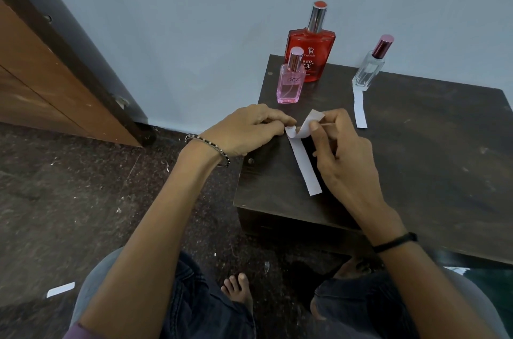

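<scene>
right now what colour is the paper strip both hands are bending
White, plain, no print visible on the paper strip; the head view shows it.

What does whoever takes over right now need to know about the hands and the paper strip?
Left hand: pinches the strip at its bend, low over the table.
Right hand: pinches the strip's upturned far end.
The strip's near end lies flat on the table. A second strip lies flat, one end at the clear bottle. The pink bottle and red bottle stand capped at the back.
Done: far end bent up and over.
Left: probably pressing the fold down.
</scene>
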### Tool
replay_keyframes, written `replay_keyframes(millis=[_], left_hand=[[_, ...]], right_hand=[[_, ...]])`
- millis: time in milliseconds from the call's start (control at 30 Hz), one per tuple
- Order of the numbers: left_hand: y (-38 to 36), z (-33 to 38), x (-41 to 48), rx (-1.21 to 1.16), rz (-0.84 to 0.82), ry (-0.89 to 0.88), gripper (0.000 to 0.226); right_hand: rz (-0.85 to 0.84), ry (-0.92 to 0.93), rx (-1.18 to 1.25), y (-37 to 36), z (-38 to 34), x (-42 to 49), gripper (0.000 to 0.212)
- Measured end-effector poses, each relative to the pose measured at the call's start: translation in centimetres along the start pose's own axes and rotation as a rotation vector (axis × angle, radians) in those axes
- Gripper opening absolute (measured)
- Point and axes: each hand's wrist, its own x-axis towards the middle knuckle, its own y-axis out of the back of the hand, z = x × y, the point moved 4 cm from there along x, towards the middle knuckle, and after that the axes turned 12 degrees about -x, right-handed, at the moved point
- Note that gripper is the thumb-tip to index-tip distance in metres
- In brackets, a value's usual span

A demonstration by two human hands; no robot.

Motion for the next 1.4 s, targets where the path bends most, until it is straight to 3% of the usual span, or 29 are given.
replay_keyframes(millis=[133,267,433,733,1400], left_hand=[[-0.2,0.0,0.1,0.085,-0.009,-0.046,0.034],[-0.1,-0.7,0.6,0.13,0.089,-0.059,0.038],[-0.1,-1.2,0.9,-0.018,0.181,-0.007,0.043],[-0.4,-1.1,1.5,-0.081,0.154,0.05,0.04],[-0.5,-0.3,1.8,-0.064,0.111,0.169,0.03]], right_hand=[[0.017,-0.022,0.014,0.1,-0.4,0.1,0.006],[0.024,-0.061,0.024,0.1,-0.6,0.0,0.005],[0.069,-0.151,0.077,0.3,-0.1,0.2,0.012],[0.141,-0.301,0.352,0.3,0.8,0.7,0.017],[0.156,-0.398,0.439,0.1,0.6,0.8,0.014]])
